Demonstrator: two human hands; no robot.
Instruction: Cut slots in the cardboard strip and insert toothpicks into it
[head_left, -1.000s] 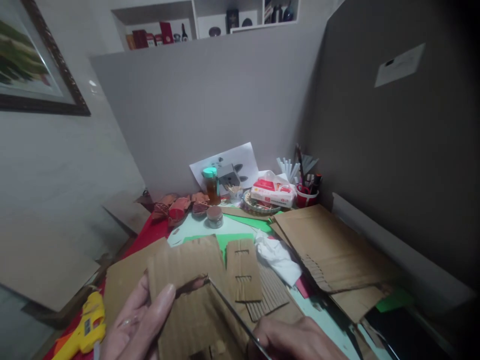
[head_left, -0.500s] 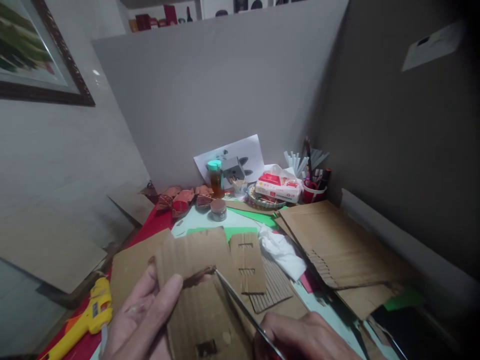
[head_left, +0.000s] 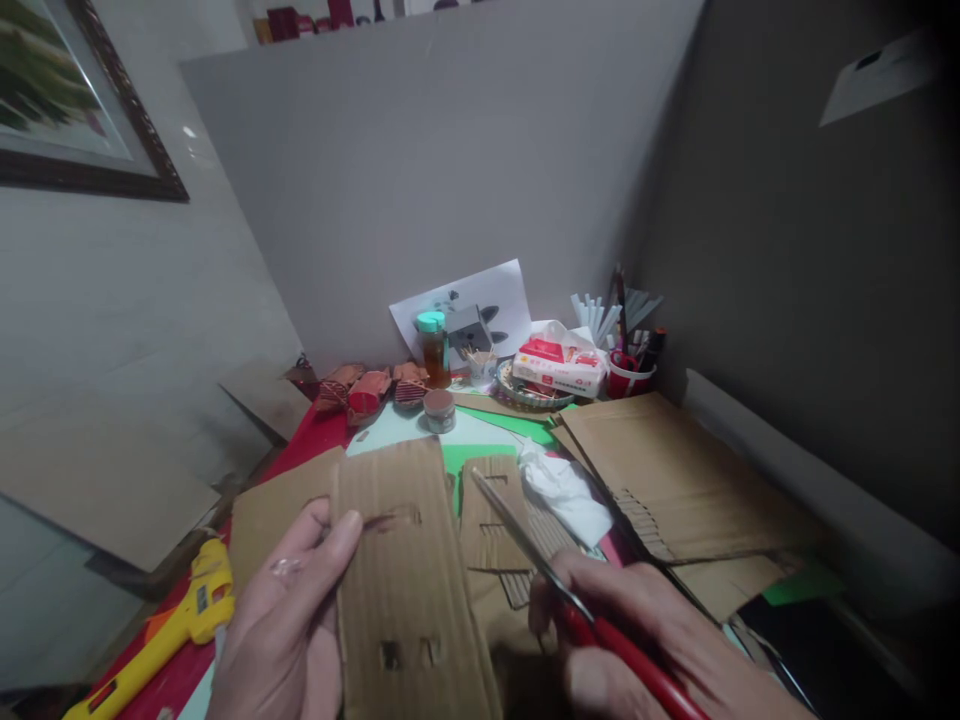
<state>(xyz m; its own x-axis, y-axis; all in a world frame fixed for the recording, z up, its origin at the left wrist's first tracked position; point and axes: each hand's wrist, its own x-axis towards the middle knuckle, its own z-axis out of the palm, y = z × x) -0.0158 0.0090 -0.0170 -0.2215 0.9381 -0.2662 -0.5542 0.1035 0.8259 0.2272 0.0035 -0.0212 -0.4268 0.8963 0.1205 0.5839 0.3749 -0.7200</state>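
My left hand (head_left: pixel 281 620) holds a strip of corrugated cardboard (head_left: pixel 405 580) upright near the lower middle, thumb pressed on its face beside a short cut slit. Two small rectangular holes show lower on the strip. My right hand (head_left: pixel 660 650) grips red-handled scissors (head_left: pixel 555 580), blades closed and pointing up-left, lifted clear of the strip to its right. Behind the blades lies another small slotted cardboard piece (head_left: pixel 491 510) on the table.
A yellow glue gun (head_left: pixel 172 630) lies at lower left. Large cardboard sheets (head_left: pixel 675 480), a white tissue (head_left: pixel 566 490), a jar (head_left: pixel 433 350), a small round tin (head_left: pixel 439 410), a tissue pack (head_left: pixel 559 368) and a red cup of tools (head_left: pixel 628 375) crowd the table. Grey partition boards stand behind and right.
The scissors have come out of the cut in the cardboard strip and moved right. My left hand has turned the strip more upright, showing its lower holes.
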